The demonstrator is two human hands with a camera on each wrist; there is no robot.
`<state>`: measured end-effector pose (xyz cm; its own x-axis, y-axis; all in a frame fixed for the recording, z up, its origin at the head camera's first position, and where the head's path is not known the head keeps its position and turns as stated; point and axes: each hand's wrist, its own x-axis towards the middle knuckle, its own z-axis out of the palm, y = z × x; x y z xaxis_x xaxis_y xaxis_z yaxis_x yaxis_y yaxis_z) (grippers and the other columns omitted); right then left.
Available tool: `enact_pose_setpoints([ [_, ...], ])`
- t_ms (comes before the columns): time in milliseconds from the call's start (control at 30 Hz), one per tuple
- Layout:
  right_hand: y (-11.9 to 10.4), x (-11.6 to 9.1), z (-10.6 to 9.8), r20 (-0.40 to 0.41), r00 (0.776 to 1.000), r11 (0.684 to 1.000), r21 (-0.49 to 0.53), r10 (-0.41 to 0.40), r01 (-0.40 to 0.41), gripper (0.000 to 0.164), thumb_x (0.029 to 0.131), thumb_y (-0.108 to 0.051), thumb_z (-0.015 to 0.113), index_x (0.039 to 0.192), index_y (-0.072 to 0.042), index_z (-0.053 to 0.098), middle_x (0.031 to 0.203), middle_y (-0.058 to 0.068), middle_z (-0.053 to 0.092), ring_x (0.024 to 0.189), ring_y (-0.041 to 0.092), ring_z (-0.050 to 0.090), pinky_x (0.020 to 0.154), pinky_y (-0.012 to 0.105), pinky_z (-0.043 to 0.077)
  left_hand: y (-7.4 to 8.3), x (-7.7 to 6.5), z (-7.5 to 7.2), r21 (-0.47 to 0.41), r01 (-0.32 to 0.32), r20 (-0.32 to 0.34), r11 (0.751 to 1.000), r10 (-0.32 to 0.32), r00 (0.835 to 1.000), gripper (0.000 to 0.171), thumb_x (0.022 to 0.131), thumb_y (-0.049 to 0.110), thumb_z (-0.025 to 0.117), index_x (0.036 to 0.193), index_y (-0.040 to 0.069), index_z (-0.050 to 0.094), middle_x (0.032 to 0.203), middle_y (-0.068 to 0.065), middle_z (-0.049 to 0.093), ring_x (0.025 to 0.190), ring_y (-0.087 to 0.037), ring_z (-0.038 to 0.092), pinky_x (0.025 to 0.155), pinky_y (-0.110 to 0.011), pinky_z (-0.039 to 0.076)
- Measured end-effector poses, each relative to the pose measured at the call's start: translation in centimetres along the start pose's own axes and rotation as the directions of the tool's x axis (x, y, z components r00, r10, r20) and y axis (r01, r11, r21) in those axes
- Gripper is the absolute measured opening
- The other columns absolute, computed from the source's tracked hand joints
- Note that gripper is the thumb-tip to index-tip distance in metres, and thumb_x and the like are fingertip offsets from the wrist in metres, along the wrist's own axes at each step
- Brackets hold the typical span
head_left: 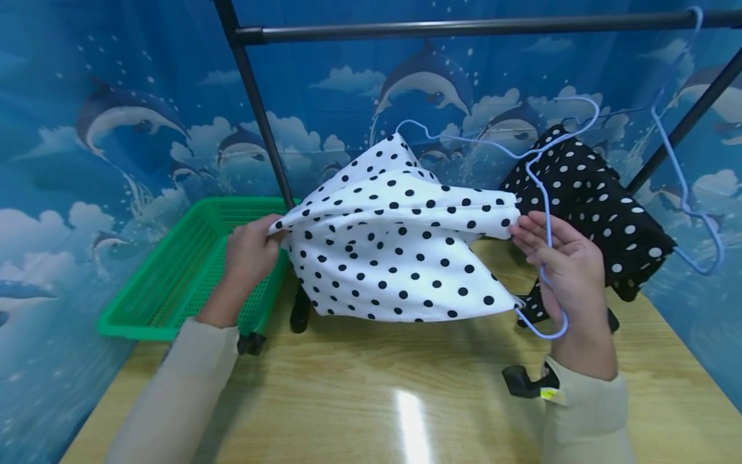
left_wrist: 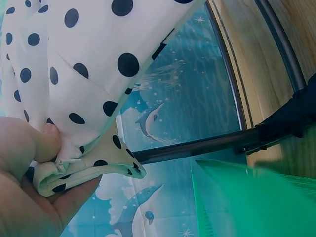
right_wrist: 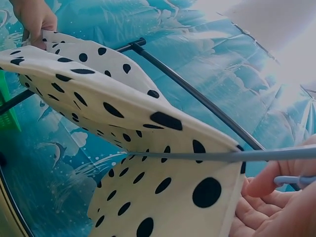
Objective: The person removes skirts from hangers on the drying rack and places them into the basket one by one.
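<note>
A white garment with black polka dots (head_left: 400, 258) hangs spread between both hands, partly on a light-blue clothes hanger (head_left: 539, 152). My left hand (head_left: 250, 252) pinches its left edge; in the left wrist view, thumb and fingers grip a folded hem (left_wrist: 94, 173). At the garment's right edge is my right hand (head_left: 570, 264), fingertips at the cloth. The hanger wire runs across this hand's fingers beside the thumb, and in the right wrist view the thumb (right_wrist: 261, 181) bends over toward the wire. One hanger arm emerges below at the garment's lower right corner; the other end shows at its top.
A green plastic basket (head_left: 145, 303) stands at the left on the wooden table (head_left: 359, 386). Behind is a black rack, its bar (head_left: 406, 28) across the top. At right, a black garment with white dots (head_left: 608, 212) hangs on another blue hanger (head_left: 684, 187).
</note>
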<state>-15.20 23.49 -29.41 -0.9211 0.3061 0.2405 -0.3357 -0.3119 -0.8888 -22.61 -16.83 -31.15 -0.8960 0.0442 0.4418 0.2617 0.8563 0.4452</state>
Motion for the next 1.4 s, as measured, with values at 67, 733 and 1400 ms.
enact_pose_setpoints([
  [67, 0.04, 0.02, 0.0, -0.005, 1.0, 1.0, 0.012, 0.016, -0.016, 0.055, 0.08, 0.028, 0.031, 0.117, 0.002, 0.062, 0.107, 0.01, 0.069, 0.098, 0.018, 0.069, 0.086, 0.025, 0.052, -0.01, 0.03, 0.03, -0.004, -0.001, -0.004, 1.0, 0.0, 1.0, 0.02, 0.098, 0.007, 0.057, 0.113, 0.001, 0.068, 0.089, -0.02, 0.07, 0.062, -0.029, 0.056, 0.061, -0.041, 0.041],
  [733, -0.03, 0.26, -0.14, -0.044, 0.997, 0.998, 0.009, 0.06, -0.06, 0.045, 0.088, 0.024, 0.037, 0.115, 0.0, 0.064, 0.107, 0.01, 0.069, 0.097, 0.018, 0.069, 0.084, 0.025, 0.052, 0.01, -0.18, 0.47, -0.02, -0.003, -0.029, 1.0, 0.002, 1.0, 0.018, 0.096, 0.005, 0.058, 0.109, -0.001, 0.069, 0.088, -0.021, 0.07, 0.063, -0.031, 0.057, 0.062, -0.042, 0.043],
  [1400, -0.28, 0.35, -0.34, -0.089, 0.994, 0.998, 0.0, 0.067, -0.067, 0.036, 0.093, 0.017, 0.044, 0.118, -0.001, 0.064, 0.109, 0.01, 0.068, 0.097, 0.019, 0.069, 0.085, 0.025, 0.052, -0.17, -0.38, 0.35, -0.029, 0.022, -0.03, 0.999, -0.023, 0.999, 0.02, 0.096, 0.003, 0.058, 0.112, -0.001, 0.068, 0.096, -0.023, 0.07, 0.069, -0.033, 0.059, 0.067, -0.046, 0.045],
])
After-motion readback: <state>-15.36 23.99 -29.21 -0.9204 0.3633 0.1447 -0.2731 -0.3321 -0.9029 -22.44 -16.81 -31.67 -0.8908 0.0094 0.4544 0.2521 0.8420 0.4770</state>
